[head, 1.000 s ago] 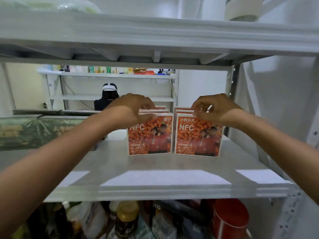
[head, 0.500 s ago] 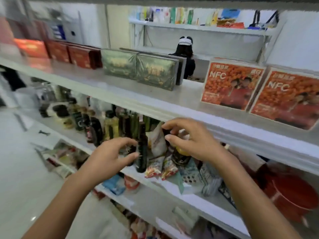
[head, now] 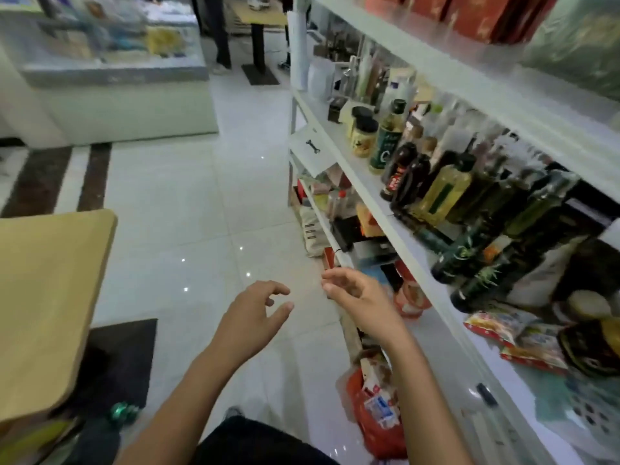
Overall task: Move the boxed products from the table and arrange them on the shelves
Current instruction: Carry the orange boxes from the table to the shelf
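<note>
Both of my hands hang empty over the white tiled floor, away from the shelving. My left hand (head: 258, 312) has its fingers loosely spread. My right hand (head: 355, 293) is also open, close to the edge of a low shelf. A wooden table (head: 43, 307) fills the left side; only its bare top corner shows. The white shelf unit (head: 486, 85) runs along the right. Red boxes (head: 469, 11) and a green box (head: 577, 41) stand on its upper shelf, blurred at the top of the view.
Several bottles of oil and sauce (head: 432, 186) crowd the middle shelf. Snack packets (head: 513, 333) lie further right. A red bag (head: 375, 407) sits on the floor by the shelf foot. A dark mat (head: 117, 360) lies under the table. A white counter (head: 114, 78) stands at the back left.
My hands let go of the two orange NFC boxes, left standing on the shelf, and dropped down. My view has swung left and down toward the floor and table.
</note>
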